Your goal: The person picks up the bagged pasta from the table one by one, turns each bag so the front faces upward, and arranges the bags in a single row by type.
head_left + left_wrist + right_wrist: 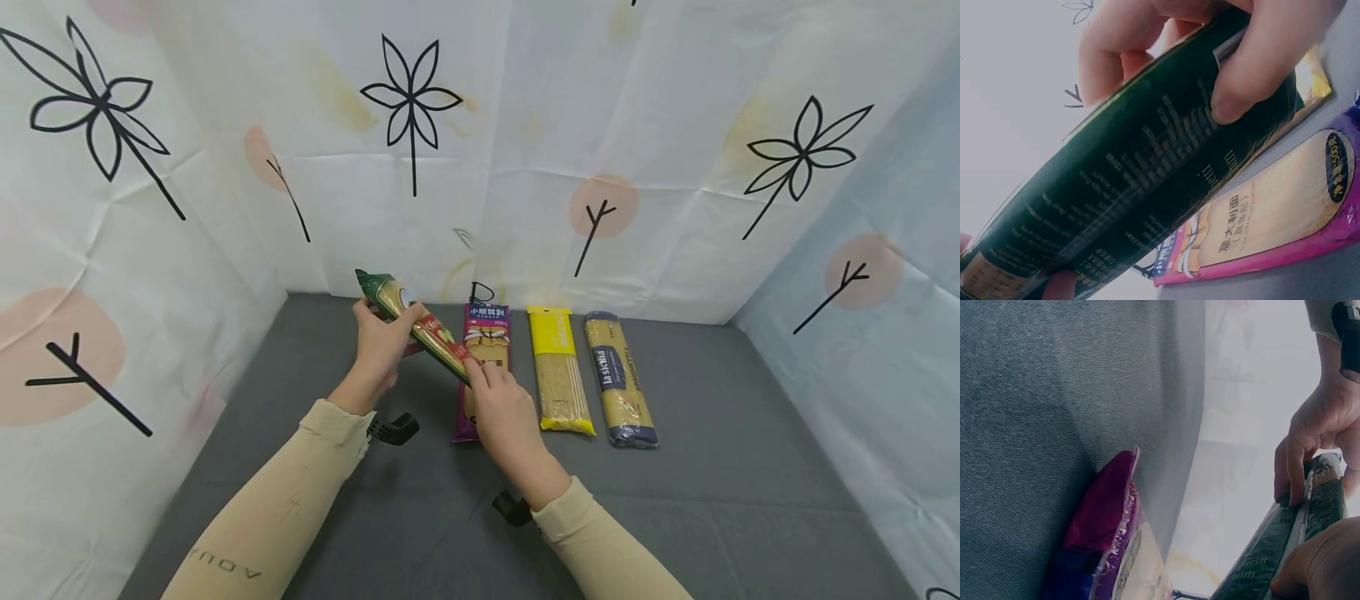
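Observation:
Both hands hold a green-and-gold pack of spaghetti (435, 332) with a red label, tilted in the air at the left of the row of packs. My left hand (380, 343) grips its upper-left end; my right hand (510, 417) pinches the lower-right end. In the left wrist view, the dark green printed back of the spaghetti pack (1129, 169) shows, with a thumb pressed on it. Just beyond the right fingers lies a purple pasta pack (487, 337), partly hidden by the right hand and the held pack. The right wrist view shows the left hand (1325, 425) across the pack.
To the right of the purple pack lie a yellow spaghetti pack (561, 371) and a dark-blue-labelled spaghetti pack (621, 379), side by side on the grey cloth (720, 433). A white patterned curtain (525, 125) stands behind and at both sides.

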The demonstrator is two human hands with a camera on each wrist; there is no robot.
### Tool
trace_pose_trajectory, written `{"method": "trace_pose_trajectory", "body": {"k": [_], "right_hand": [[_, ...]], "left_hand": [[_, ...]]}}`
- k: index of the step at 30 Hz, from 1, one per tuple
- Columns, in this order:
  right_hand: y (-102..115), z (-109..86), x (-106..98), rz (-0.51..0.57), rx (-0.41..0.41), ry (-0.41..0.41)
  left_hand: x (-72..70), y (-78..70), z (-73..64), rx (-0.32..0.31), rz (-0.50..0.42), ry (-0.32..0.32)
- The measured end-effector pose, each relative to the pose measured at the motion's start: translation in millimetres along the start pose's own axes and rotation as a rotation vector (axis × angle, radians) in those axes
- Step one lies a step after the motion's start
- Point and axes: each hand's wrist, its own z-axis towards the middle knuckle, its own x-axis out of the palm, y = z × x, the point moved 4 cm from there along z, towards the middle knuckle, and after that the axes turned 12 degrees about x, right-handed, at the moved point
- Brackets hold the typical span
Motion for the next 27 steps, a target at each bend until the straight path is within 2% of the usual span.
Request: {"method": "trace_pose_trajectory", "body": {"k": [9, 17, 22, 27], "right_hand": [[0, -2.6, 3, 0.013, 0.019, -0.036], [-1, -7.6, 3, 0.033, 0.051, -0.011], [-2, -10.1, 4, 0.048, 0.044, -0.005], [-5, -13.4, 5, 0.113, 0.038, 0.037]], "left_hand": [[-1.2, 3.7, 0.5, -0.003, -0.057, -0.022], [-2.3, 7.7, -0.7, -0.045, -0.098, -0.077], [-3.2, 9.0, -0.1, -0.049, -0.099, -0.076], [-5.5, 9.7, 1.0, -0.076, -0.148, -0.075]]}}
